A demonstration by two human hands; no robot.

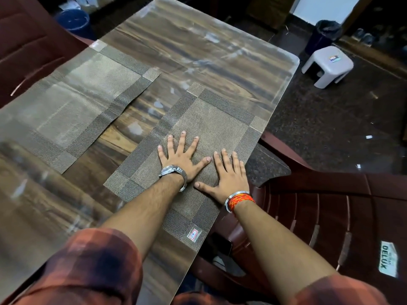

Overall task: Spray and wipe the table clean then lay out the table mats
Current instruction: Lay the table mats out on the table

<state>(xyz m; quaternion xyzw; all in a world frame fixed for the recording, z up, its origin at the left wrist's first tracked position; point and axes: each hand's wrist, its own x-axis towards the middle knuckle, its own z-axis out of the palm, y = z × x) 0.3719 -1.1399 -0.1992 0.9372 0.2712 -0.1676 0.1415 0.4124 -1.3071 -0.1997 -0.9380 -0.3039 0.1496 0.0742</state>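
Note:
A woven brown table mat [211,119] lies along the right edge of the wood-grain table [198,45]. My left hand [181,154], with a watch on its wrist, presses flat on this mat with its fingers spread. Beside it my right hand [229,172], wearing a bangle and red thread, also lies flat on the mat near the table's edge. A second mat [72,102] of the same weave covers the left side of the table. A small label [193,234] shows on the near corner of the right mat.
A dark red plastic chair [319,212] stands against the table's right side, and another chair [28,40] is at the left. On the dark floor are a white stool [328,64], a black bin [323,34] and a blue bucket [72,20].

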